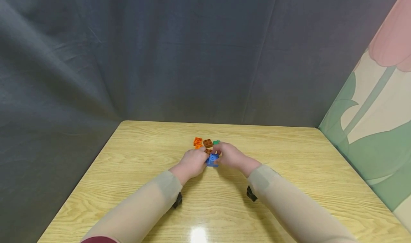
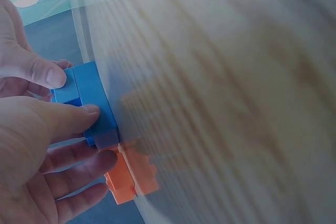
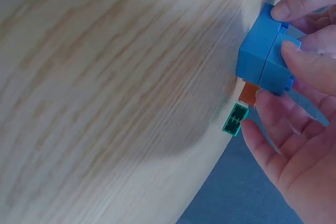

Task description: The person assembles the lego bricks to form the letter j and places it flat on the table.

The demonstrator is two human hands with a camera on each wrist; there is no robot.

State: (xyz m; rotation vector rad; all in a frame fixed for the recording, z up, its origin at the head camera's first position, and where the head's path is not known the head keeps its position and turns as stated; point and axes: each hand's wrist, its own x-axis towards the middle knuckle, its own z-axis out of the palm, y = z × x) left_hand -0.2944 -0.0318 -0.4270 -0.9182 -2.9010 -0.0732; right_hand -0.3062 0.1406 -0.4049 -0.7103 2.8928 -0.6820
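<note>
Hands: our left hand (image 1: 192,162) and right hand (image 1: 231,156) together pinch the blue bricks (image 1: 212,160) on the worktop (image 1: 289,186); we advise squaring edges, then pressing evenly.

text: none readable | labels: none | bricks (image 1: 208,143): plain studs only

L hand (image 2: 31,150) fingers (image 2: 79,118) pinch blue plastic bricks (image 2: 92,103) on blurred wooden tabletop (image 2: 226,103); orange plastic brick (image 2: 131,179) just beside.
</note>
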